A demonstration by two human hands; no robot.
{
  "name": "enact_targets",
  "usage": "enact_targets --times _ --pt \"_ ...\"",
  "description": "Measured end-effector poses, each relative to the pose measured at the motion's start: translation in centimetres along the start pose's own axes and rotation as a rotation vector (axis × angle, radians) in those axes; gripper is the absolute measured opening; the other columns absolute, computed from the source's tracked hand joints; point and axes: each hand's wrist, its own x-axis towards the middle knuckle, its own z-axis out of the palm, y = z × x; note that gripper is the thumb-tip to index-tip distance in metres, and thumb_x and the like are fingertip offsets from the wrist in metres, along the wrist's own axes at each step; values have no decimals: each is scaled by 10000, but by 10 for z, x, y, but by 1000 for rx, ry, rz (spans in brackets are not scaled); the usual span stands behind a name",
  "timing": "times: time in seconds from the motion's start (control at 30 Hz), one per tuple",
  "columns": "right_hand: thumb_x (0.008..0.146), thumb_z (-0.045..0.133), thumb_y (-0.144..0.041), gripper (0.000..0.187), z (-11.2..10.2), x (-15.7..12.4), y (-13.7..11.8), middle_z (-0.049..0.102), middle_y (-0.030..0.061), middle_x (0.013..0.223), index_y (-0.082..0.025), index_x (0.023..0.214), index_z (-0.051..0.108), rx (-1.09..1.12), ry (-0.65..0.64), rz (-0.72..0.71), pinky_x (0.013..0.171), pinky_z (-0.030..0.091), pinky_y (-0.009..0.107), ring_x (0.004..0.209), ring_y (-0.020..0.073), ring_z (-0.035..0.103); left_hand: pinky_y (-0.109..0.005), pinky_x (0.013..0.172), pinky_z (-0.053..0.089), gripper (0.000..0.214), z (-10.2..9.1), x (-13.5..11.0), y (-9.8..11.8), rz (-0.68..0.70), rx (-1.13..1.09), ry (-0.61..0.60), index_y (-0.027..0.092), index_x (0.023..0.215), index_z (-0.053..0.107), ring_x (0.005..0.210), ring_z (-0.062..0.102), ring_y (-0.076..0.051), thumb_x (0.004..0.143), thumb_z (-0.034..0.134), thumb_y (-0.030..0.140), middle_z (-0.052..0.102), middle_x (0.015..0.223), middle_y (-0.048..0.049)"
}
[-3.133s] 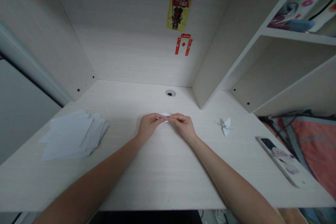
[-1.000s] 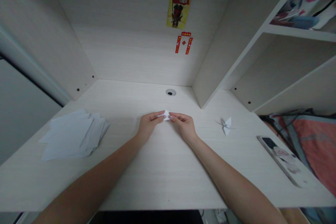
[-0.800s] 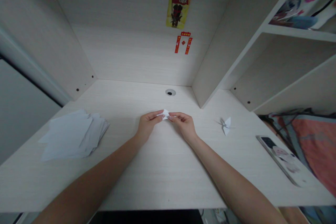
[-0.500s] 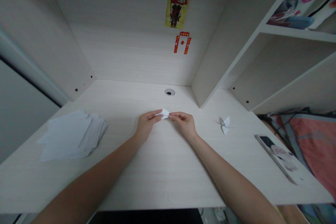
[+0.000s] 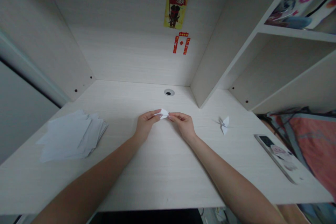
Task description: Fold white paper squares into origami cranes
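A small folded piece of white paper is pinched between both hands just above the pale wooden desk. My left hand grips its left end with thumb and fingertips closed. My right hand pinches its right end the same way. Most of the paper is hidden by the fingers. A finished white paper crane stands on the desk to the right of my right hand, apart from it.
A loose stack of white paper sheets lies at the left of the desk. A phone lies near the right edge. A cable hole sits at the back. Shelf walls rise behind and at right.
The folded paper has been lifted and turned slightly between the fingertips; both hands stay in nearly the same place. The view has drifted a little.
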Motion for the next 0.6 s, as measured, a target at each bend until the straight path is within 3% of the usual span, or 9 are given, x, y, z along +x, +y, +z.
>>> enact_targets --times 0.27,0.6 --pt "552 775 -341 279 3 -1 -1 730 53 811 -198 788 732 92 32 23 766 506 348 734 193 654 -313 824 474 400 -2 2 -3 9 -25 -8 166 956 698 826 640 -169 582 762 294 714 939 -77" --pt "583 761 -339 242 4 -4 -3 732 51 808 -206 784 737 40 12 10 759 500 343 727 194 654 -298 765 493 383 3 -4 3 16 44 -12 168 938 707 781 643 -174 584 762 301 723 888 -65"
